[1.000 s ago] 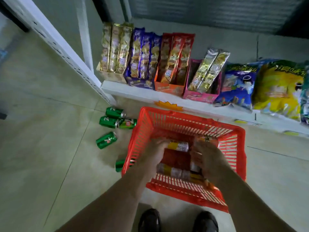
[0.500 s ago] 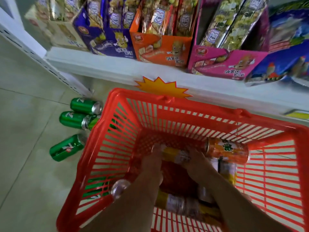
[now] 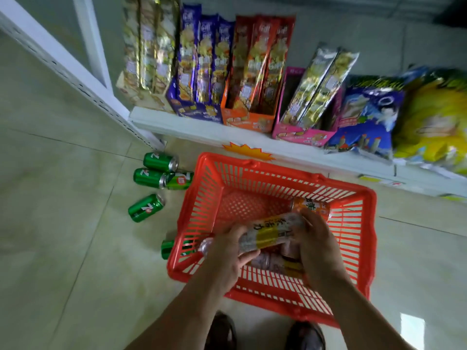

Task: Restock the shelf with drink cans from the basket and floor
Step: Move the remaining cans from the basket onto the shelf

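A red plastic basket [image 3: 202, 198] stands on the floor below the white shelf [image 3: 202, 130]. Above the basket, my left hand [image 3: 225, 253] and my right hand [image 3: 313, 238] grip the two ends of a white and yellow can [image 3: 270, 231], lifted and lying sideways. My left hand also seems to hold a second can by its silver top [image 3: 206, 245]. An orange can [image 3: 312, 205] lies at the basket's far right, and more cans [image 3: 270, 262] lie under my hands. Several green cans [image 3: 145, 207] lie on the floor to the basket's left.
The shelf holds boxed snack packs [image 3: 249, 72] and chip bags [image 3: 366, 117]. A white shelf upright [image 3: 75, 69] runs diagonally at the left. One green can [image 3: 168, 248] lies against the basket's left wall. My shoes [image 3: 222, 332] are at the bottom edge.
The view pulled back from the basket. Both hands rose out of the basket bottom with the white and yellow can between them.
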